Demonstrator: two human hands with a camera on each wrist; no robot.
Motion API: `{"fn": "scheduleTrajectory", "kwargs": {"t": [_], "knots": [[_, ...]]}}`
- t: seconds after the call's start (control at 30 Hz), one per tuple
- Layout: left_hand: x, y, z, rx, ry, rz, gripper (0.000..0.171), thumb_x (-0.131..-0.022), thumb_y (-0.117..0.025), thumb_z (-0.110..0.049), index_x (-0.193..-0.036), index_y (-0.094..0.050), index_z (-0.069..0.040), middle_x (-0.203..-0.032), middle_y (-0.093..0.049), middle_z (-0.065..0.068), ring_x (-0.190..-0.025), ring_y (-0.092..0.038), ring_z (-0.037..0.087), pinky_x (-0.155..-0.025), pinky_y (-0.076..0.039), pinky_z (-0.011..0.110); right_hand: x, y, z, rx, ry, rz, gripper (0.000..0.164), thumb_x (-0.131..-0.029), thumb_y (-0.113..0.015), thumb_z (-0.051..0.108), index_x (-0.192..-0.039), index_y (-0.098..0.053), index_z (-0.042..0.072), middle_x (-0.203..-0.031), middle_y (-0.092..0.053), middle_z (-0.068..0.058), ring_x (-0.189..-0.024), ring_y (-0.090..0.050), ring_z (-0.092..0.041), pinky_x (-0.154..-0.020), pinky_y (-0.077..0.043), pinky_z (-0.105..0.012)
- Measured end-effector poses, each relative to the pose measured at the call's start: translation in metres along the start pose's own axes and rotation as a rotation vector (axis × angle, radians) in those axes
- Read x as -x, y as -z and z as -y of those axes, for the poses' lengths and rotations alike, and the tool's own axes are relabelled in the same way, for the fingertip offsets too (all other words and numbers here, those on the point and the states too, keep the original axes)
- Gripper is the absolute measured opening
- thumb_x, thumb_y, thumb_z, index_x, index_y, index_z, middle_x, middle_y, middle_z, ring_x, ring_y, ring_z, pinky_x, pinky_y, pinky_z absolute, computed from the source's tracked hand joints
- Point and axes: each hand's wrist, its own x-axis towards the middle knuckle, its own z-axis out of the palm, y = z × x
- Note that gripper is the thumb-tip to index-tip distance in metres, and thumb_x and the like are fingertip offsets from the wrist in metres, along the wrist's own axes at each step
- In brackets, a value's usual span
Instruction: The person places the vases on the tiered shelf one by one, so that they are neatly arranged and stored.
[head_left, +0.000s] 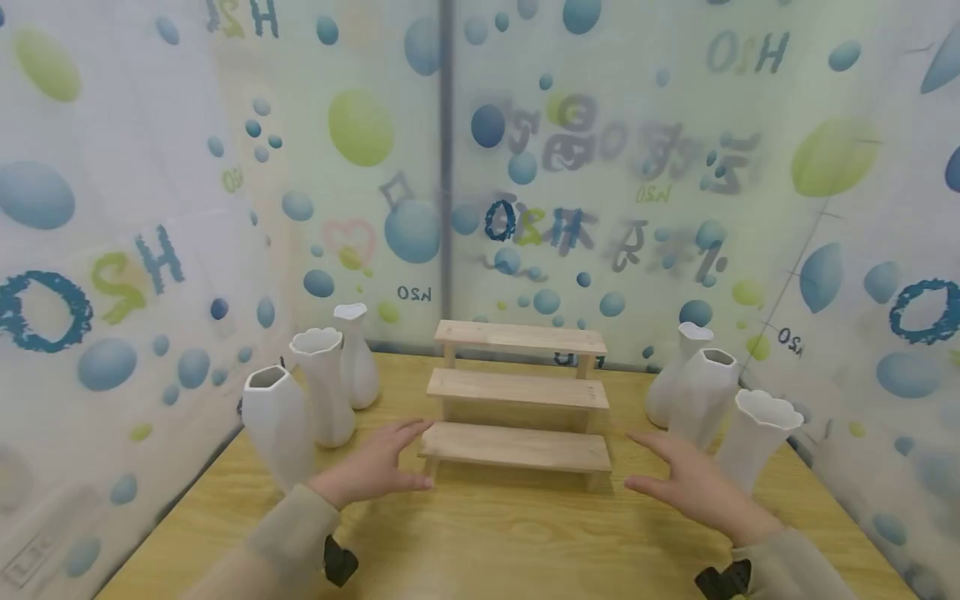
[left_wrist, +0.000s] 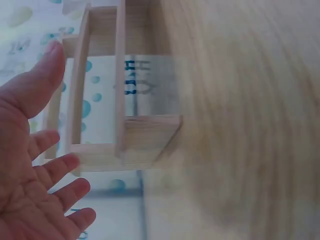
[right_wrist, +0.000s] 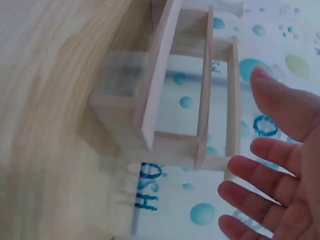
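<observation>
A three-step wooden stand [head_left: 517, 383] sits at the middle of the wooden table in the head view, its bare steps rising toward the back. My left hand [head_left: 375, 467] hovers at the stand's left end, fingers straight and thumb apart, holding nothing. On the other side, my right hand [head_left: 693, 483] is held out the same way, a little away from the stand's right end. Both wrist views show an extended palm beside the stand [left_wrist: 120, 85]. The right hand overlaps a scalloped white vase [head_left: 757, 429] in the head view.
Left of the stand are a faceted white vase [head_left: 277, 417], a fluted vase [head_left: 326, 392] and a slender vase [head_left: 360, 358]. At right stand another slender vase [head_left: 675, 379] and a faceted vase [head_left: 703, 396]. Patterned curtains [head_left: 360, 208] enclose the wooden table [head_left: 510, 542].
</observation>
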Motion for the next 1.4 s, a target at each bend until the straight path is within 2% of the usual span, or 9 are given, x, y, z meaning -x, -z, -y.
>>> {"fn": "scheduleTrajectory", "kwargs": {"t": [0.17, 0.33, 0.43, 0.57, 0.67, 0.83, 0.93, 1.13, 1.4], "knots": [[-0.004, -0.02, 0.012, 0.185, 0.112, -0.049, 0.087, -0.077, -0.081, -0.036, -0.146, -0.038, -0.005, -0.145, -0.037, 0.024, -0.132, -0.034, 0.044, -0.104, -0.03, 0.06, 0.014, -0.005, -0.012, -0.082, -0.115, -0.135, 0.059, -0.088, -0.067, 0.045, -0.127, -0.059, 0.001, -0.121, -0.063, -0.017, -0.111, -0.058, -0.035, -0.088, -0.047, -0.052], [-0.008, -0.035, 0.019, 0.364, 0.24, -0.1, 0.094, -0.078, -0.081, -0.032, -0.15, -0.027, -0.004, -0.149, -0.029, 0.023, -0.129, -0.039, 0.043, -0.099, -0.04, 0.055, 0.029, -0.012, -0.021, -0.186, -0.184, -0.383, 0.035, -0.092, -0.068, 0.026, -0.116, -0.066, 0.001, -0.103, -0.069, -0.008, -0.089, -0.061, -0.01, -0.074, -0.05, -0.025], [-0.011, -0.042, 0.024, 0.479, 0.3, -0.125, 0.097, -0.08, -0.08, -0.03, -0.153, -0.02, -0.006, -0.152, -0.025, 0.022, -0.13, -0.039, 0.043, -0.097, -0.043, 0.053, 0.039, -0.014, -0.028, -0.283, -0.283, -0.497, 0.029, -0.095, -0.063, 0.028, -0.106, -0.069, 0.001, -0.092, -0.068, 0.005, -0.08, -0.056, 0.003, -0.067, -0.045, -0.015], [-0.016, -0.048, 0.032, 0.589, 0.333, -0.144, 0.096, -0.082, -0.078, -0.026, -0.153, -0.018, -0.007, -0.152, -0.027, 0.022, -0.13, -0.041, 0.042, -0.099, -0.042, 0.053, 0.049, -0.019, -0.038, -0.441, -0.426, -0.662, 0.03, -0.097, -0.06, 0.027, -0.093, -0.07, -0.001, -0.075, -0.065, 0.018, -0.071, -0.057, 0.006, -0.065, -0.043, -0.009], [-0.02, -0.051, 0.039, 0.631, 0.342, -0.147, 0.094, -0.082, -0.078, -0.025, -0.153, -0.019, -0.007, -0.151, -0.03, 0.022, -0.128, -0.043, 0.041, -0.101, -0.039, 0.054, 0.052, -0.023, -0.046, -0.549, -0.499, -0.828, 0.026, -0.096, -0.061, 0.022, -0.083, -0.07, 0.002, -0.065, -0.063, 0.019, -0.065, -0.058, 0.006, -0.064, -0.043, -0.006], [-0.025, -0.056, 0.049, 0.68, 0.344, -0.136, 0.093, -0.082, -0.078, -0.027, -0.153, -0.02, -0.009, -0.149, -0.034, 0.02, -0.126, -0.047, 0.037, -0.101, -0.039, 0.054, 0.053, -0.026, -0.059, -0.534, -0.59, -1.025, 0.02, -0.092, -0.066, 0.022, -0.081, -0.06, 0.006, -0.069, -0.055, 0.018, -0.068, -0.05, 0.003, -0.064, -0.037, -0.008], [-0.027, -0.058, 0.052, 0.694, 0.334, -0.125, 0.091, -0.082, -0.078, -0.028, -0.153, -0.023, -0.011, -0.146, -0.038, 0.02, -0.124, -0.048, 0.035, -0.1, -0.04, 0.052, 0.051, -0.026, -0.068, -0.55, -0.647, -0.99, 0.026, -0.089, -0.069, 0.025, -0.098, -0.054, 0.007, -0.089, -0.05, 0.012, -0.081, -0.046, -0.001, -0.068, -0.035, -0.01], [-0.028, -0.063, 0.054, 0.756, 0.296, -0.111, 0.086, -0.086, -0.074, -0.025, -0.153, -0.023, -0.009, -0.14, -0.043, 0.019, -0.122, -0.047, 0.035, -0.1, -0.039, 0.051, 0.043, -0.027, -0.084, -0.715, -0.735, -0.743, 0.079, -0.088, -0.072, 0.03, -0.146, -0.027, 0.0, -0.13, -0.039, -0.004, -0.118, -0.038, -0.022, -0.093, -0.035, -0.025], [-0.032, -0.065, 0.059, 0.865, 0.27, -0.1, 0.079, -0.09, -0.069, -0.023, -0.152, -0.024, -0.009, -0.142, -0.042, 0.021, -0.127, -0.044, 0.034, -0.101, -0.041, 0.047, 0.041, -0.03, -0.096, -0.656, -0.735, -0.504, 0.093, -0.091, -0.067, 0.036, -0.15, -0.009, -0.005, -0.148, -0.023, -0.025, -0.126, -0.03, -0.034, -0.101, -0.033, -0.045]]}}
